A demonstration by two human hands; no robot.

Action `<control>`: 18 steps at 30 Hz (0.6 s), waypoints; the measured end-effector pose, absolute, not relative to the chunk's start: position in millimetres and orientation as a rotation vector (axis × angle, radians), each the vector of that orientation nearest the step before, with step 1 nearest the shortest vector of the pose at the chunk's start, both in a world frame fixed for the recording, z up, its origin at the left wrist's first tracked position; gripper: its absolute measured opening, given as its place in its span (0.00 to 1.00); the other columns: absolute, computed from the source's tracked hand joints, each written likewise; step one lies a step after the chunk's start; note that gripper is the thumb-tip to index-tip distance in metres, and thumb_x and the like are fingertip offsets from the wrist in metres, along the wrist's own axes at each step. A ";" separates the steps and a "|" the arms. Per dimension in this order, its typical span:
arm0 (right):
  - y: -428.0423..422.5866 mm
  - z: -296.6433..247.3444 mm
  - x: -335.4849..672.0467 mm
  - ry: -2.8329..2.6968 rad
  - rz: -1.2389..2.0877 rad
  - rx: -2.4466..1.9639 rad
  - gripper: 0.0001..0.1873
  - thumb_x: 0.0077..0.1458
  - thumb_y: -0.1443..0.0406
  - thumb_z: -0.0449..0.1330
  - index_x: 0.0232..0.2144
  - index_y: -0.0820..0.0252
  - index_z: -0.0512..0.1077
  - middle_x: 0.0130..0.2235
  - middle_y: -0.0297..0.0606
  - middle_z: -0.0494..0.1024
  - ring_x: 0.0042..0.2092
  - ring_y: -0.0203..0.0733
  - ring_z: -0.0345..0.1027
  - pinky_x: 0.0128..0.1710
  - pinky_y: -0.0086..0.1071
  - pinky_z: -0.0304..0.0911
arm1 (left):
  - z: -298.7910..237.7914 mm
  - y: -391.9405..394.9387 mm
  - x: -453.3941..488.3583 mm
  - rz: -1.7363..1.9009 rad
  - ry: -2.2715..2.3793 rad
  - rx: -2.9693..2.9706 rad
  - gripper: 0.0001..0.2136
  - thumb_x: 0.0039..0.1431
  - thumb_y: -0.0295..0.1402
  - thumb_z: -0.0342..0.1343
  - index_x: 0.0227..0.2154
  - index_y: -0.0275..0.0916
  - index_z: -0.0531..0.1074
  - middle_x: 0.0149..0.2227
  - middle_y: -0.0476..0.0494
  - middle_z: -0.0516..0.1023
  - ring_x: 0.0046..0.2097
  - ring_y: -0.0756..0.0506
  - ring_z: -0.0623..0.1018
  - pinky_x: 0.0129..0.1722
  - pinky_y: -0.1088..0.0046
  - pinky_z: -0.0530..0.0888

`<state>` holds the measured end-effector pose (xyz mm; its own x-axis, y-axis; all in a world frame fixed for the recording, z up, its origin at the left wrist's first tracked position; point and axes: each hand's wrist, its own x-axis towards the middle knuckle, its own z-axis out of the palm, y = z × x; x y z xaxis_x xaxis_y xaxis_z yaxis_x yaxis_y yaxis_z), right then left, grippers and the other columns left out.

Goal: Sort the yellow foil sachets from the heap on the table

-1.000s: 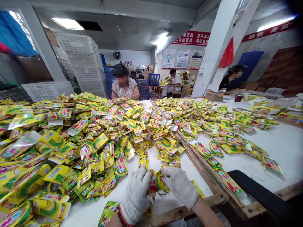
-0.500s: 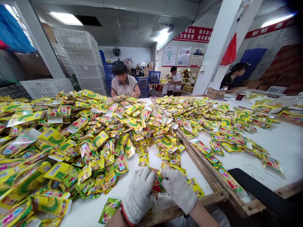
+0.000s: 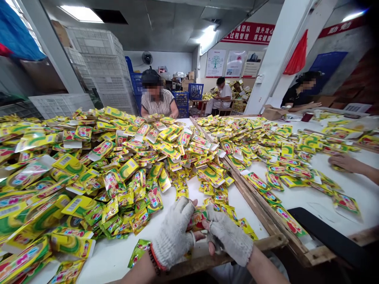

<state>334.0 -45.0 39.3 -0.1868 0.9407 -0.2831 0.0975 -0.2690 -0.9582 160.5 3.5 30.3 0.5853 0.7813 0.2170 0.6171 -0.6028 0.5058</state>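
My left hand (image 3: 174, 232) and my right hand (image 3: 227, 236), both in grey knit gloves with bare fingertips, are closed together on a small stack of yellow-green snack packets (image 3: 197, 218) at the near edge of the white table (image 3: 118, 256). A large heap of the same packets (image 3: 89, 169) spreads over the table to the left and ahead. One loose packet (image 3: 138, 252) lies just left of my left wrist. More packets (image 3: 241, 225) lie right of my right hand.
Wooden strips (image 3: 251, 197) divide my table from a second table to the right with more packets (image 3: 266, 146). A co-worker's hand (image 3: 343, 162) reaches in there. Three people sit farther back. White crates (image 3: 97, 67) are stacked at the back left. A black strip (image 3: 325, 236) lies at the right.
My hands have slid slightly away from me with the packets, and my right thumb now points down. A co-worker's hand has appeared at the right table. The view has tilted a little lower.
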 end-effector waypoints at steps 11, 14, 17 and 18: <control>-40.4 18.5 339.7 -1.240 1.289 -1.577 0.12 0.52 0.56 0.56 0.23 0.56 0.66 0.16 0.30 0.71 0.16 0.33 0.57 0.18 0.27 0.50 | 12.2 1.2 151.0 0.577 1.101 1.869 0.17 0.55 0.33 0.58 0.48 0.39 0.69 0.49 0.41 0.76 0.49 0.40 0.75 0.51 0.64 0.72; -45.0 29.0 340.1 -1.288 1.397 -1.596 0.15 0.53 0.56 0.55 0.19 0.55 0.61 0.13 0.29 0.68 0.14 0.31 0.52 0.17 0.25 0.48 | 13.1 -3.0 151.5 0.507 1.019 1.769 0.19 0.54 0.31 0.57 0.50 0.40 0.68 0.51 0.43 0.76 0.52 0.40 0.74 0.54 0.64 0.70; -47.0 37.7 339.5 -1.293 1.472 -1.614 0.12 0.53 0.57 0.55 0.22 0.54 0.61 0.12 0.28 0.68 0.13 0.31 0.51 0.16 0.25 0.47 | 15.8 -6.0 151.6 0.490 0.973 1.735 0.22 0.53 0.31 0.59 0.52 0.41 0.68 0.51 0.44 0.76 0.51 0.41 0.75 0.53 0.64 0.70; -46.5 39.5 339.6 -1.290 1.483 -1.611 0.11 0.53 0.57 0.55 0.23 0.54 0.61 0.12 0.28 0.68 0.13 0.31 0.51 0.16 0.25 0.48 | 17.7 -5.9 151.6 0.495 0.952 1.725 0.21 0.53 0.31 0.58 0.52 0.41 0.68 0.50 0.45 0.77 0.49 0.41 0.76 0.52 0.65 0.71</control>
